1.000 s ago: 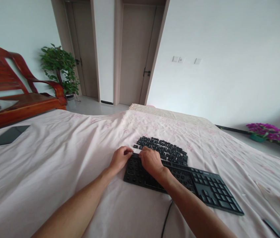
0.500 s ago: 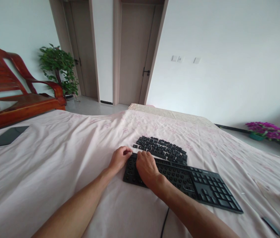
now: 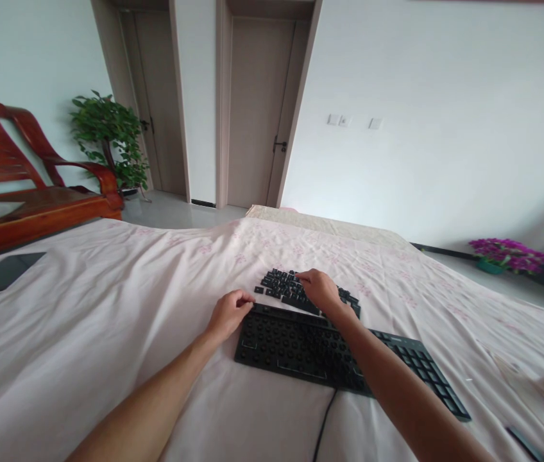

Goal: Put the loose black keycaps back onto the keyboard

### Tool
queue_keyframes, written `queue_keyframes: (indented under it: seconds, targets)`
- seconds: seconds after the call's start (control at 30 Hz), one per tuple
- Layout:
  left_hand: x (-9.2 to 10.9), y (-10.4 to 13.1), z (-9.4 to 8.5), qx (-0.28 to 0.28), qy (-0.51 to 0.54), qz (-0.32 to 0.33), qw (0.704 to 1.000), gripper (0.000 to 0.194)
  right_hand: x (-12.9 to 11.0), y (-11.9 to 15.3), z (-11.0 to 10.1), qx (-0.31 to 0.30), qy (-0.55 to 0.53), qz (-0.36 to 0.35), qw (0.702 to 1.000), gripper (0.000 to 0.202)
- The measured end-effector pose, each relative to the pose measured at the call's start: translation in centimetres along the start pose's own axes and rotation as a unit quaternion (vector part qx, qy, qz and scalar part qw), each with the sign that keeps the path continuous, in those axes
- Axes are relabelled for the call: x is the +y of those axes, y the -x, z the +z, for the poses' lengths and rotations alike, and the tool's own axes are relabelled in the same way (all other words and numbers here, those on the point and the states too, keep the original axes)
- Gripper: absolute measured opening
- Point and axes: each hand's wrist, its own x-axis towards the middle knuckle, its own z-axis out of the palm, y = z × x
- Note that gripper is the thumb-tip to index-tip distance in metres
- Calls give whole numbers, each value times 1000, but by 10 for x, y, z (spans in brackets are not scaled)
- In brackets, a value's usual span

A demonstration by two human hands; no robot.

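A black keyboard point(image 3: 281, 340) lies on a pale pink cloth, most of its left part without keycaps and its right part with keys in place. Behind it sits a group of loose black keycaps point(image 3: 276, 282). My left hand point(image 3: 230, 312) is closed at the keyboard's top left corner, thumb and finger pinched together; whether something small is between them is too small to tell. Over the loose keycaps is my right hand point(image 3: 319, 289), its fingers bunched and pointing left; what its fingertips hold, if anything, cannot be made out.
The cloth point(image 3: 166, 276) covers the wide surface. A dark flat panel point(image 3: 2, 273) lies at left, near a red wooden bench point(image 3: 41, 205). A cable point(image 3: 324, 423) runs from the keyboard's front edge. A dark thin object point(image 3: 525, 443) lies at lower right.
My right hand has moved up and right, from the keyboard's left part to the loose keycaps, uncovering bare key positions. My left hand stays at the corner. The view has shifted slightly.
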Motion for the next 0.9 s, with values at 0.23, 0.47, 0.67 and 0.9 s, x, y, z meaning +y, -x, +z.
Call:
queue_keyframes:
  seconds: [0.23,0.47,0.67,0.9]
  targets:
    - [2,0,1,-7,-33,-1,999,17,25,-47,8,3,22,51,998,32]
    - [16,13,0,27,-59,96,993,24,18,-66,21,-4,58,6,998,34]
    - [22,14,1,7,-107,150,983,29,9,-77,28,-15,110,-22,994,26]
    - [12,10,4,-5,-130,156,979,34,-2,-96,34,-34,161,-27,986,24]
